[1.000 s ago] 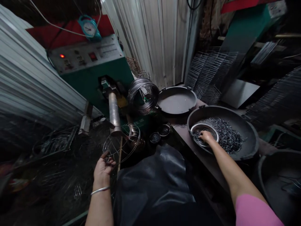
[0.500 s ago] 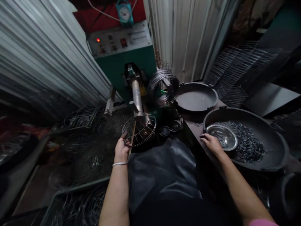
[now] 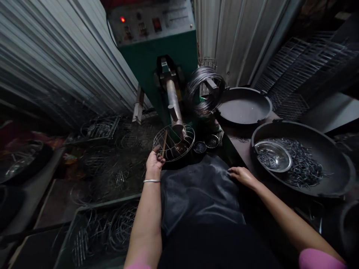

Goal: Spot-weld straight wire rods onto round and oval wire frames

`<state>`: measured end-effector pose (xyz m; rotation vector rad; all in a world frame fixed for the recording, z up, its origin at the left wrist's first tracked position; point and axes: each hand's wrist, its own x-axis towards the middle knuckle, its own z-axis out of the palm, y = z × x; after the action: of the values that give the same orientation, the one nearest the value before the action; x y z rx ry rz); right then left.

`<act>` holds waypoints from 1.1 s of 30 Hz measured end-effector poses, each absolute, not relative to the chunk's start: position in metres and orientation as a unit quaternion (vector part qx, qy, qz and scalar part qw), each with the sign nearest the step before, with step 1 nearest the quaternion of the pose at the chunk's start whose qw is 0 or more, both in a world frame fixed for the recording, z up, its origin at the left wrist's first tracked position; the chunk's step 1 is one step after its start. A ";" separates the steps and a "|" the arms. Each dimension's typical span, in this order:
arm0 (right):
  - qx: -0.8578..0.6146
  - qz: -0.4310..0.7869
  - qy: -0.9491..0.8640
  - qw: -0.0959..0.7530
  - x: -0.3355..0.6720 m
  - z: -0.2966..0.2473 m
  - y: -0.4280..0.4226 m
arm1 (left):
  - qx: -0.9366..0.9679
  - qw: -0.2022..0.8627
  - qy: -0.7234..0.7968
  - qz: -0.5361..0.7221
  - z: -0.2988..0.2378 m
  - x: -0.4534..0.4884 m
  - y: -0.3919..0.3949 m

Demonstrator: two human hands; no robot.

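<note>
My left hand (image 3: 155, 161) is closed on the near left rim of a round wire basket (image 3: 193, 141). The basket sits under the metal arm (image 3: 172, 97) of a green machine (image 3: 137, 61). A thin wooden strip (image 3: 164, 144) stands by my left fingers; whether they touch it I cannot tell. Over the right side of the black apron (image 3: 199, 194) is my right hand (image 3: 242, 176), its fingertips pinched together. Anything between them is too small to make out. Two small cups, one of them a dark cup (image 3: 199, 147), stand right of the basket.
On the right, a large dark pan (image 3: 336, 175) holds short wire pieces and a steel bowl (image 3: 287, 164). Another shallow pan (image 3: 241, 108) lies behind it. A wire coil (image 3: 193, 87) hangs beside the machine. Left stands a crate (image 3: 70, 231) of wire parts.
My right hand has moved left, away from the steel bowl, to over the apron's edge. My left hand stays on the basket. The view has shifted downward and left.
</note>
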<state>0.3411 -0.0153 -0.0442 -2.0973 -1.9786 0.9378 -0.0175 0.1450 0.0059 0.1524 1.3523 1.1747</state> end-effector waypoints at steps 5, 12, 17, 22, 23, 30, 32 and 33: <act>-0.668 0.201 -0.713 -0.068 0.333 -0.038 -0.006 | 0.044 0.610 0.591 0.526 0.010 -0.013 0.147; -0.638 0.423 -0.573 0.294 0.307 -0.005 0.027 | 0.067 0.576 0.565 0.586 0.008 -0.012 0.155; -0.512 0.480 -0.483 0.524 0.222 0.024 0.071 | 0.095 0.555 0.560 0.607 0.012 -0.005 0.154; -0.524 0.414 -0.561 0.489 0.171 0.016 0.098 | 0.125 0.534 0.548 0.632 0.020 -0.001 0.150; -0.537 0.399 -0.572 0.475 0.170 0.013 0.100 | 0.135 0.532 0.543 0.635 0.021 -0.001 0.150; -0.566 0.381 -0.571 0.457 0.176 0.011 0.104 | 0.146 0.532 0.531 0.643 0.024 0.002 0.148; -0.563 0.389 -0.565 0.461 0.176 0.011 0.104 | 0.144 0.531 0.533 0.643 0.023 0.002 0.148; -0.561 0.394 -0.563 0.462 0.176 0.011 0.105 | 0.145 0.531 0.535 0.641 0.022 0.003 0.149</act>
<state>0.1760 0.1047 0.0113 -1.3789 -1.3832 0.9688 0.0028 0.1489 0.0220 0.3458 1.2769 1.5294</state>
